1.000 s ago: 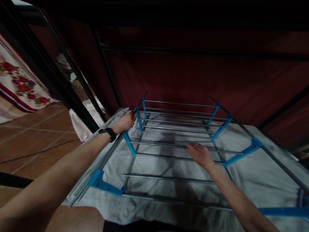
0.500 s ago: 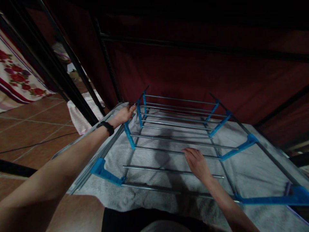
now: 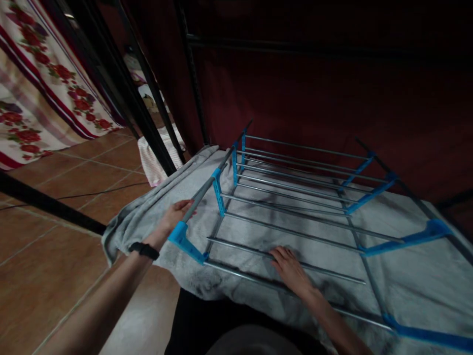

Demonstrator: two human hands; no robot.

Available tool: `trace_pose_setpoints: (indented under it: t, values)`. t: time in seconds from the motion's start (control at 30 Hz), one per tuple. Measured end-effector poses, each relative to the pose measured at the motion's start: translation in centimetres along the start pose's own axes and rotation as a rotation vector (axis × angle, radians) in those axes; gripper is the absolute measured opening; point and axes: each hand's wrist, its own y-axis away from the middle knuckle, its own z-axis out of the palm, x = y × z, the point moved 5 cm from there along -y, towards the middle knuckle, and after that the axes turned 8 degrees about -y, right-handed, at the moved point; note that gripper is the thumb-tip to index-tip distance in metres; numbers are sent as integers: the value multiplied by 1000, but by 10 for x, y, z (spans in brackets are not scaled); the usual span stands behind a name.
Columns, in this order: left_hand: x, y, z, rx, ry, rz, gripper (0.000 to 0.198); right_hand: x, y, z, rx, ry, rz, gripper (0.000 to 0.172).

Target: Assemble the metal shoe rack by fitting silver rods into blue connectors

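Observation:
A rack frame of grey metal tubes with blue plastic brackets (image 3: pixel 186 241) lies across a grey blanket. My left hand (image 3: pixel 176 214), with a black band on its wrist, is closed around the left side tube (image 3: pixel 202 191), between two blue brackets. My right hand (image 3: pixel 290 271) has its fingers bent over a metal rod (image 3: pixel 240 246) near the front of the rack. Both ends of that rod show free of the brackets. Another rod (image 3: pixel 314 221) farther back has a free right end near a right-hand bracket (image 3: pixel 406 241). My right palm is hidden.
The grey blanket (image 3: pixel 155 197) covers the surface under the rack. Dark metal posts (image 3: pixel 136 93) stand at the left, before a dark red cloth (image 3: pixel 295 93). A striped cloth (image 3: pixel 155 160) and a thin cable lie near the tiled floor (image 3: pixel 84 197). A floral curtain (image 3: pixel 62 74) hangs at far left.
My left hand has come nearer along the left side tube and holds it, raised off the blanket's edge. My right hand has moved down onto the front rod. The view has turned left.

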Motion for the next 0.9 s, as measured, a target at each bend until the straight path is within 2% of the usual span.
trace_pose_setpoints:
  t: [0.07,0.13,0.2,0.3,0.43,0.57,0.73,0.9]
  values:
    - [-24,15,10,-23,60,-64,47,-2,-3,2,18,25,-10,23]
    - [-38,28,19,-39,157,-101,41,-4,-5,0,42,46,-13,22]
    - [-41,35,25,-49,251,-116,40,-6,-5,-8,66,69,-5,23]
    - [-32,36,22,-51,340,-125,44,-9,-2,-25,111,96,-17,25]
    - [-10,29,5,-3,405,-110,56,-12,3,-54,217,113,-69,28]
    - [22,26,-7,0,384,10,60,-14,0,-87,315,155,-74,27]
    - [76,28,-12,-33,318,95,54,-19,-16,-131,407,313,-79,27]
    - [128,23,-6,-45,230,145,45,-14,-40,-161,445,384,-88,28]
